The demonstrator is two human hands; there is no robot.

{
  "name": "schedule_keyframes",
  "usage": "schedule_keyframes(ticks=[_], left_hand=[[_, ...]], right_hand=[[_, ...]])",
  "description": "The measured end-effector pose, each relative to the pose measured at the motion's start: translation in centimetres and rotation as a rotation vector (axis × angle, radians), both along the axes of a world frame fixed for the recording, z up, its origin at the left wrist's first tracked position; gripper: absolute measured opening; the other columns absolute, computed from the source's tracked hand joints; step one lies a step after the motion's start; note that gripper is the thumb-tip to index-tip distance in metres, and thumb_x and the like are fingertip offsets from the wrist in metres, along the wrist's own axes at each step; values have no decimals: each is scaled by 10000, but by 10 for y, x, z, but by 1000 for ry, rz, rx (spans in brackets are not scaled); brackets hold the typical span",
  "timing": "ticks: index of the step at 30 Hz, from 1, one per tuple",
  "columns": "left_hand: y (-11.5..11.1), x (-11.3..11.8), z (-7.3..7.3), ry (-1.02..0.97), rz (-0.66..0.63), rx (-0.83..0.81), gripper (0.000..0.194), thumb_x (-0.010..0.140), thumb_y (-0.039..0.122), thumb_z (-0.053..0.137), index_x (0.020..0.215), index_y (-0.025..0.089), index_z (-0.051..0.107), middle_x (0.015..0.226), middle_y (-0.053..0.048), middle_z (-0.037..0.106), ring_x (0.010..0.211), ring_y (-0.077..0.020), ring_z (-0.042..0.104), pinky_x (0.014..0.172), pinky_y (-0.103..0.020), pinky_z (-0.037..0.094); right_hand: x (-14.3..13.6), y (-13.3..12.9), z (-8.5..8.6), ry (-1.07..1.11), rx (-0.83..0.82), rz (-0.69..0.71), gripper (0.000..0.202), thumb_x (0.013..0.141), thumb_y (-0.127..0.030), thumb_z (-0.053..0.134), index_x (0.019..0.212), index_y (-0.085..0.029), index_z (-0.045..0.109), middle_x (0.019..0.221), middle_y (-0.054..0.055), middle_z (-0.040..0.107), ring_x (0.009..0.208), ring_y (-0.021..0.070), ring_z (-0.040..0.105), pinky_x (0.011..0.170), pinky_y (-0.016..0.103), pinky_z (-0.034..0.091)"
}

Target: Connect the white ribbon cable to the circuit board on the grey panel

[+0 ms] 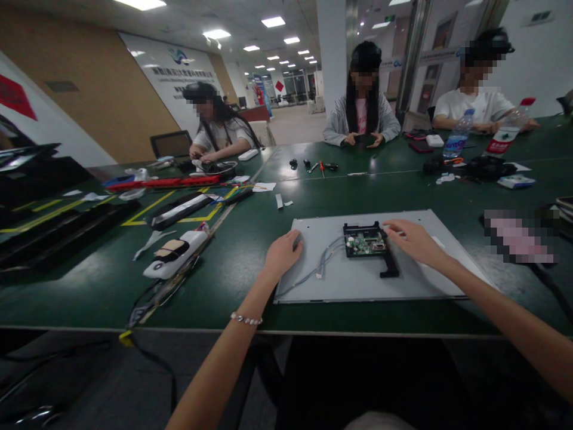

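Note:
A flat grey metal-backed panel (322,280), which looks like the back of a display, lies in front of me on the green table. On it sits a black plastic bracket (390,267) around a green circuit board (364,243). Grey cables (323,263) run from the board's left side to the panel's lower left corner. My left hand (284,254) has its fingers curled at the panel's left edge. My right hand (414,240) pinches the bracket's upper right side; its fingertips are partly hidden.
Left of the panel lie a white device with a black strap (176,254), cables and a long black part (183,209). Small tools (321,169) lie farther back. Bottles (459,134) stand at the far right, and a phone (519,236) lies nearer. Three people sit across the table.

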State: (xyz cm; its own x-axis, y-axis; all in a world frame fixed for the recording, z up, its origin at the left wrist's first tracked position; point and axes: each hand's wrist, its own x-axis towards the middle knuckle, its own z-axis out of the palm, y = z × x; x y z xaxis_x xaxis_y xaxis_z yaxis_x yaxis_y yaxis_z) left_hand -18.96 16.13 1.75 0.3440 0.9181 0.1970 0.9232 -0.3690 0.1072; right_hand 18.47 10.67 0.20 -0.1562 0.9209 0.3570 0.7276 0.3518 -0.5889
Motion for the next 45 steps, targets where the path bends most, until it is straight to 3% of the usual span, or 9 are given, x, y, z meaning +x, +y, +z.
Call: schedule_keyframes(ticks=[3, 8, 13, 22, 31, 34, 38, 42, 45], left_hand=[[1, -1, -2, -11, -4, -3, 310, 958, 297, 456, 1236, 218, 566, 1283, -85, 637, 1110, -247, 629, 937, -333, 476], [2, -2, -2, -26, -19, 1, 313, 954, 279, 459, 1239, 205, 567, 1323, -87, 615, 1139, -250, 617, 968, -346, 471], [2, -3, -4, -32, -12, -6, 312, 955, 280, 459, 1241, 219, 566, 1335, -72, 610, 1157, -248, 609, 979, -345, 470], [2, -3, -4, -38, -18, -2, 317, 958, 283, 451, 1248, 219, 561, 1320, -78, 617, 1128, -243, 620, 967, -340, 473], [6, -5, 2, -6, -30, -24, 346, 946, 293, 456, 1255, 209, 587, 1308, -83, 633, 1120, -250, 630, 970, -343, 477], [26, -12, 12, 9, -33, -69, 330, 938, 291, 452, 1182, 199, 654, 1203, -79, 692, 1095, -250, 644, 955, -329, 486], [81, -23, 19, -5, -13, -20, 341, 915, 242, 463, 1181, 172, 664, 1200, -91, 688, 1126, -248, 628, 993, -321, 469], [143, -29, 14, -13, 72, 84, 407, 898, 229, 505, 1281, 122, 593, 1322, -145, 603, 1235, -264, 554, 1071, -340, 411], [176, -33, 4, -31, 92, 72, 446, 897, 244, 523, 1318, 100, 559, 1360, -160, 575, 1276, -259, 521, 1089, -341, 388]], right_hand=[[3, 17, -4, 12, -1, -2, 439, 956, -501, 451, 1284, -243, 587, 1263, 115, 640, 1113, 291, 627, 978, 508, 496], [-3, 26, -13, -20, -41, 163, 647, 904, -545, 536, 1467, -255, 403, 1519, 118, 424, 1402, 293, 390, 1159, 518, 315], [-4, 19, -15, 26, -72, 203, 766, 865, -538, 594, 1525, -300, 286, 1550, 109, 381, 1409, 321, 376, 1145, 554, 323], [-6, 15, -11, -15, -121, 231, 831, 820, -571, 644, 1522, -295, 296, 1551, 121, 366, 1400, 336, 380, 1138, 557, 334], [-2, 21, -24, -18, -74, 222, 815, 812, -552, 665, 1514, -327, 319, 1565, 94, 359, 1413, 334, 366, 1142, 554, 328], [-2, 23, -28, -31, -78, 218, 810, 813, -546, 664, 1517, -354, 310, 1591, 77, 311, 1415, 340, 363, 1127, 559, 350], [-3, 22, -29, -28, -82, 220, 817, 816, -551, 659, 1522, -384, 284, 1614, 60, 253, 1427, 350, 338, 1121, 572, 352], [-7, 20, -24, -26, -86, 222, 819, 829, -559, 645, 1530, -371, 265, 1613, 71, 248, 1437, 340, 319, 1145, 555, 318], [-10, 19, -20, -25, -74, 229, 818, 837, -567, 635, 1531, -328, 273, 1598, 98, 275, 1444, 324, 307, 1165, 533, 287]])
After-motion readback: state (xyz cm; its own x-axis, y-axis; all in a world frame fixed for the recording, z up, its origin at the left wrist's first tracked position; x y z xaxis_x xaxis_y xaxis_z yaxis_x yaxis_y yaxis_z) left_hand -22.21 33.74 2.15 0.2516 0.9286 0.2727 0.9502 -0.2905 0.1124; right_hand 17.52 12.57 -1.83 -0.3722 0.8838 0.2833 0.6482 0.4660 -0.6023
